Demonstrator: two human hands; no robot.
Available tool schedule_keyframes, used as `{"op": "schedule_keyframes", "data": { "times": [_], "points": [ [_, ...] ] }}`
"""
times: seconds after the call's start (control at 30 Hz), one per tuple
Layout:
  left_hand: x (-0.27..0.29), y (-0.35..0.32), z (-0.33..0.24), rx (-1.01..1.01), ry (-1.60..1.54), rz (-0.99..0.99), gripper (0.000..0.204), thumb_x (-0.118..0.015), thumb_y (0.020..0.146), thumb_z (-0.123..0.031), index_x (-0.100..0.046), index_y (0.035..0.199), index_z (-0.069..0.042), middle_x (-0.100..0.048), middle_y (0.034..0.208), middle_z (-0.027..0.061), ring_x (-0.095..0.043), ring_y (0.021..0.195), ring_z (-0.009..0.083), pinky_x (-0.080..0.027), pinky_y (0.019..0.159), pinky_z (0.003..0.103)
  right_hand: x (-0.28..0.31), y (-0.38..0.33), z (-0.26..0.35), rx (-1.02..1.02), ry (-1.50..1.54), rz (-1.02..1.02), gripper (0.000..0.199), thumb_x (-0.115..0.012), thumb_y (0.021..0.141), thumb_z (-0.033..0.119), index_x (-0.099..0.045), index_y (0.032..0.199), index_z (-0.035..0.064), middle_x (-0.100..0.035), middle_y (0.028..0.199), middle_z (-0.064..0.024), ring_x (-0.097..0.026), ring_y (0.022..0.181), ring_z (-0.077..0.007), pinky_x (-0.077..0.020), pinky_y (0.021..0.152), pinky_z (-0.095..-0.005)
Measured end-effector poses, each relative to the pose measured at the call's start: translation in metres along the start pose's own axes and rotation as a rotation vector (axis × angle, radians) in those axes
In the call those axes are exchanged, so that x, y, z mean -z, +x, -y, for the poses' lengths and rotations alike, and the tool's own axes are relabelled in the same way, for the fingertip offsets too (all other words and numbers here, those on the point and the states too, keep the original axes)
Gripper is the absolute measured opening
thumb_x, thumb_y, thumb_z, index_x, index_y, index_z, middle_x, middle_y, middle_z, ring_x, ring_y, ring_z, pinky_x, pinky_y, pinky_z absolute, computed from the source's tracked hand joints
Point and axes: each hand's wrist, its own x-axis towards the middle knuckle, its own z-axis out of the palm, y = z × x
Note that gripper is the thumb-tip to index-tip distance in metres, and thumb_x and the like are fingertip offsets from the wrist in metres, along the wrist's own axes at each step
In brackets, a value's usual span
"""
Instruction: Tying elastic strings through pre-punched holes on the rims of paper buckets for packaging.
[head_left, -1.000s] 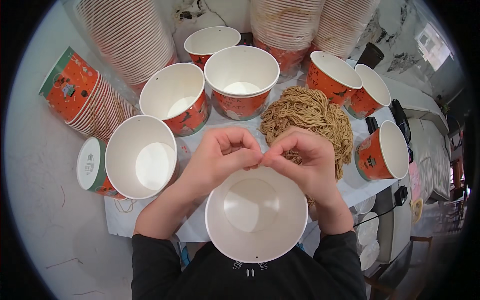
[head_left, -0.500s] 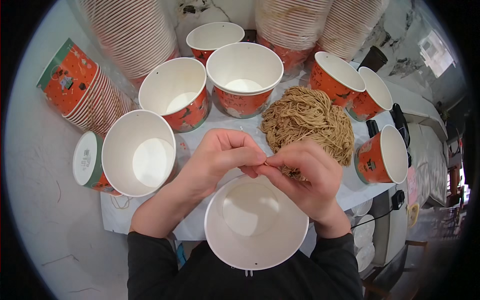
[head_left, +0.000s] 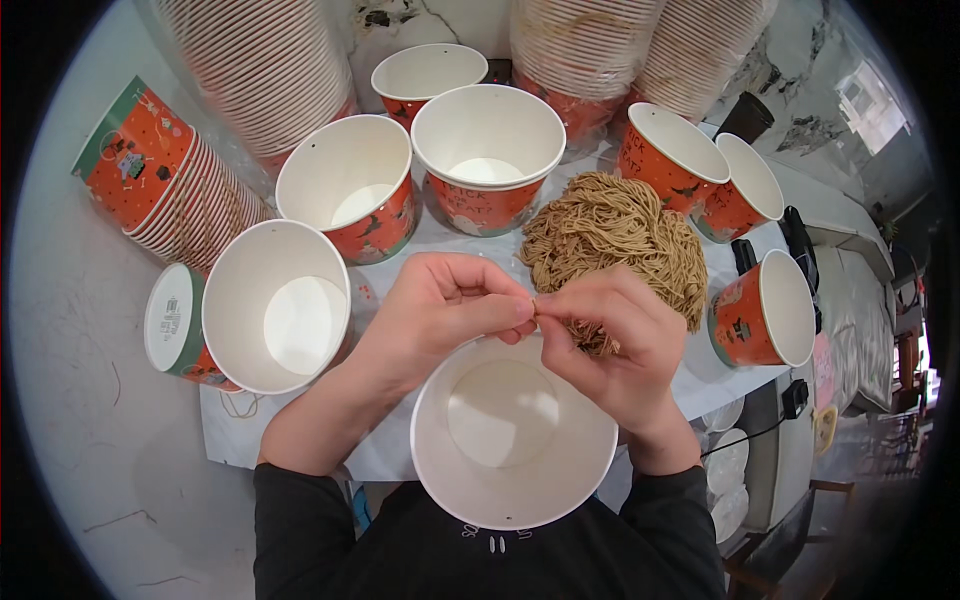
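Note:
In front of my body a white-lined paper bucket (head_left: 470,500) is tilted with its open mouth toward me, a small hole near its close rim. Just beyond its far rim my left hand (head_left: 450,305) and my right hand (head_left: 620,340) meet fingertip to fingertip. Both are closed in a pinch on what looks like a bit of tan cord (head_left: 534,306), mostly hidden by the fingers. Right behind my right hand lies a heaped bundle of tan cords (head_left: 615,235).
Orange printed buckets with white insides stand around, such as one at left (head_left: 225,300), one behind (head_left: 490,135) and one at right (head_left: 785,310). Tall wrapped bucket stacks (head_left: 255,70) line the back wall. A nested stack (head_left: 150,165) leans at far left.
My right thumb has drawn down and away from the left fingertips, while the right index finger still meets them. The bucket in front of me has shifted slightly upward in view.

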Motion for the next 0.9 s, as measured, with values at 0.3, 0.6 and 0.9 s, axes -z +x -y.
{"op": "schedule_keyframes", "data": {
  "times": [0.3,0.6,0.9],
  "points": [
    [-0.0009,-0.0009,0.0028,-0.066,0.098,-0.025,0.013,-0.072,0.095,-0.007,-0.074,0.101,0.005,-0.076,0.092,0.0090,-0.071,0.085,0.0116,-0.056,0.080,0.025,-0.0029,0.0001,-0.0042,-0.083,0.046,0.008,0.023,-0.081,0.075,-0.005,-0.075,0.096,0.0033,-0.070,0.090,-0.0085,-0.070,0.075,-0.0210,-0.0559,0.063,-0.0302],
    [0.0009,0.0025,0.0010,-0.009,0.100,-0.041,0.016,-0.071,0.095,-0.012,-0.076,0.100,0.002,-0.077,0.093,0.0101,-0.072,0.083,0.0132,-0.057,0.080,0.028,-0.0053,0.0016,-0.0067,0.036,-0.073,-0.004,0.026,-0.079,0.071,-0.006,-0.066,0.091,0.0033,-0.066,0.087,-0.0076,-0.069,0.071,-0.0228,-0.0546,0.058,-0.0322],
    [0.0008,0.0036,0.0034,0.016,0.085,-0.007,0.014,-0.070,0.097,-0.007,-0.072,0.106,0.003,-0.073,0.095,0.0045,-0.067,0.086,0.0078,-0.054,0.080,0.023,-0.0054,0.0022,-0.0092,0.038,-0.054,0.020,0.025,-0.079,0.072,-0.005,-0.066,0.091,0.0029,-0.066,0.087,-0.0077,-0.068,0.071,-0.0229,-0.0543,0.059,-0.0324]
  ]
}}
